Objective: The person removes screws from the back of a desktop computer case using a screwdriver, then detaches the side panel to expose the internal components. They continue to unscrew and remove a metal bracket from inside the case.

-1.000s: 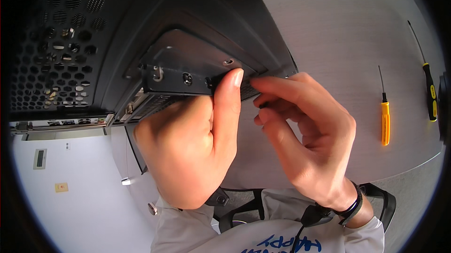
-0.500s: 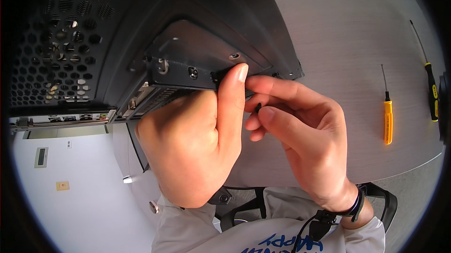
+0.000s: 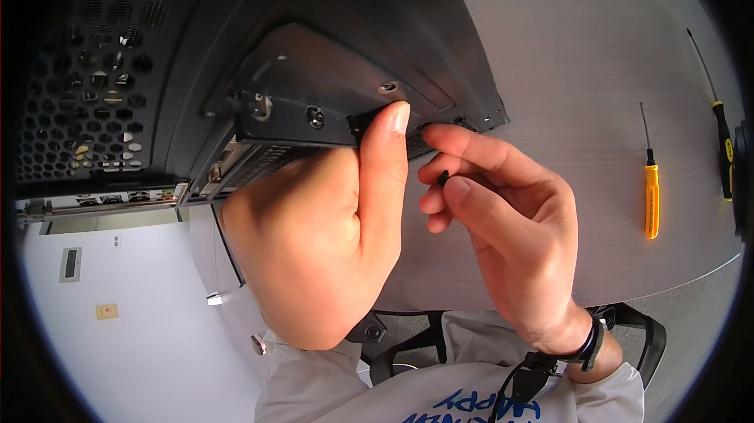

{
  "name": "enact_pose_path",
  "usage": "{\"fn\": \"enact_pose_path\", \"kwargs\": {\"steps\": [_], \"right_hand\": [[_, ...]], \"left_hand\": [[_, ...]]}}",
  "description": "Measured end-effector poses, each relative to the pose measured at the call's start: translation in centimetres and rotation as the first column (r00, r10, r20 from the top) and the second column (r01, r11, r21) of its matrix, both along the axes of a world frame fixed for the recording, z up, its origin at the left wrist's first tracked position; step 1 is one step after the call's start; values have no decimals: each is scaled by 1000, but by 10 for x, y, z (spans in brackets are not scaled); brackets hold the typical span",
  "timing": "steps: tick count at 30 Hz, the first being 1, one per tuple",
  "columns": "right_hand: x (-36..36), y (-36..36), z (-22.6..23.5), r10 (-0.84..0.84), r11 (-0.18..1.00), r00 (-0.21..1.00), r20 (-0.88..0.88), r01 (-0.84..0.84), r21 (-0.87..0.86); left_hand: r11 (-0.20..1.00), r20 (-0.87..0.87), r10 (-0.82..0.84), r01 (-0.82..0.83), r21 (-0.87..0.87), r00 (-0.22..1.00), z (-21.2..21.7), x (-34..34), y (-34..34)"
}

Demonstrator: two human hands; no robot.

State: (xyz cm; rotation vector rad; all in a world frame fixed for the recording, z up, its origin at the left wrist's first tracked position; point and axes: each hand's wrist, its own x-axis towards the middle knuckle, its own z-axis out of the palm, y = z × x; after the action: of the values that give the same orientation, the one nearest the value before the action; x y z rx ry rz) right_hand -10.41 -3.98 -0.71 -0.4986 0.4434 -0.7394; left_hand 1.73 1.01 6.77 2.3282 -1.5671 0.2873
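Note:
A black computer case (image 3: 259, 38) with a perforated metal panel fills the upper left, tilted up off the grey table (image 3: 565, 46). A dark metal bracket (image 3: 314, 93) with screws sticks out from its underside. My left hand (image 3: 322, 234) grips the bracket's lower edge, thumb pressed up against it. My right hand (image 3: 503, 219) is just to the right, thumb and forefinger pinching a small black screw (image 3: 443, 179) close to the bracket's corner.
A small orange-handled screwdriver (image 3: 650, 195) lies on the table to the right. A longer black and yellow screwdriver (image 3: 719, 132) lies beyond it near the rim. A black chair and my light shirt show below the table edge.
The case and bracket have shifted slightly right and up in view. My right hand's fingers have drawn back a little from the bracket, pinching the small screw.

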Motion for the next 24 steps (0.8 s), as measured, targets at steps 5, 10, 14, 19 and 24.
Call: {"fn": "enact_pose_path", "kwargs": {"steps": [5,10,14,19,24], "right_hand": [[0,0,4,-26,998,999,-42,24,-52],[2,3,2,-25,999,1000,10,26,-39],[2,7,0,-26,999,999,33,26,-23],[4,10,-4,-21,999,993,120,16,37],[5,14,-7,-45,992,956,289,10,123]], "left_hand": [[1000,0,-9,9,3,1000,5,-1,0],[1000,-52,11,-12,-4,999,3,-1,0],[1000,-55,22,-21,14,998,4,-2,2],[1000,-54,20,-19,22,998,4,-2,0],[1000,-66,16,-16,-2,998,7,-4,1]]}}
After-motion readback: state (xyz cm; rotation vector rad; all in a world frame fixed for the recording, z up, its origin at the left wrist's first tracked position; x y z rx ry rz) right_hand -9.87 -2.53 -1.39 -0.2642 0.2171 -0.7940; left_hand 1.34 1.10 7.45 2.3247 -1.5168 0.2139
